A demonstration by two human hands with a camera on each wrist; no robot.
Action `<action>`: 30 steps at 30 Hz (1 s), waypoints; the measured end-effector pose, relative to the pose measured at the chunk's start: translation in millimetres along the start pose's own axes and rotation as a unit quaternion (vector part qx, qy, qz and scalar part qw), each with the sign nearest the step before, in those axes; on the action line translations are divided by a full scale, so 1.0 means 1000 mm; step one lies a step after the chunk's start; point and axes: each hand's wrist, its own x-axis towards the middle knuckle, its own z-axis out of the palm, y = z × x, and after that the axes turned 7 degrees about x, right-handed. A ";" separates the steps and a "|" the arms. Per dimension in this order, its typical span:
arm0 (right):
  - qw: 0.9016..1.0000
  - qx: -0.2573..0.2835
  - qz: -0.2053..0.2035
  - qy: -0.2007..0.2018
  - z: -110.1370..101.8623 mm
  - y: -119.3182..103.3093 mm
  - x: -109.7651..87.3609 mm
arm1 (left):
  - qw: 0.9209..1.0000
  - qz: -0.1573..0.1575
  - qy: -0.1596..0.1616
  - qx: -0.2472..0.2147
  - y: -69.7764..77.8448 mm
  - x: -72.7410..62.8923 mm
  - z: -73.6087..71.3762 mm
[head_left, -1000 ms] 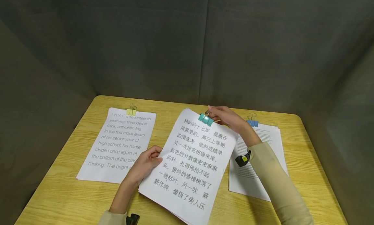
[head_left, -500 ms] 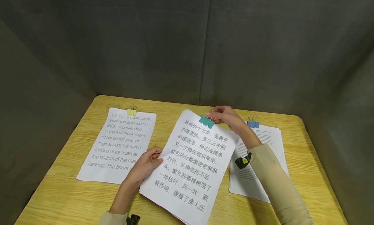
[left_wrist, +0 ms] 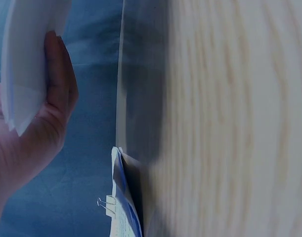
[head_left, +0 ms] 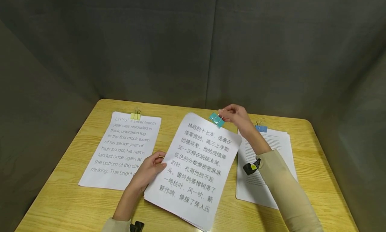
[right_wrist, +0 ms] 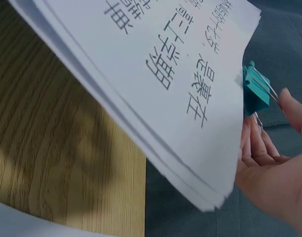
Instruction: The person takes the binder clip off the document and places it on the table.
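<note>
In the head view, my left hand [head_left: 150, 171] grips the left edge of a raised, tilted stack of paper [head_left: 193, 168] printed with large Chinese characters. The left wrist view has the fingers behind this stack [left_wrist: 27, 64]. At its top edge, my right hand [head_left: 236, 120] pinches the wire handles of a teal binder clip [head_left: 216, 119]. From the right wrist, the clip [right_wrist: 256, 91] sits right at the paper's edge, thumb on one handle and fingers below by the other. Whether its mouth still bites the sheets, I cannot tell.
On the wooden table [head_left: 69, 151], an English-text stack [head_left: 120, 148] with a yellow binder clip [head_left: 135, 116] lies at left. A small-print stack [head_left: 256, 191] with a blue binder clip [head_left: 261, 128] lies at right, partly under my right arm. Dark curtains [head_left: 150, 51] surround the table.
My right hand has moved up and slightly right with the teal binder clip, which has slid from over the top of the sheets to their edge. The left hand stays nearly still.
</note>
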 end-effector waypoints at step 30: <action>0.988 -0.136 0.038 -0.068 -0.060 0.035 -0.050 | 0.990 -0.063 0.115 0.059 0.005 0.025 -0.005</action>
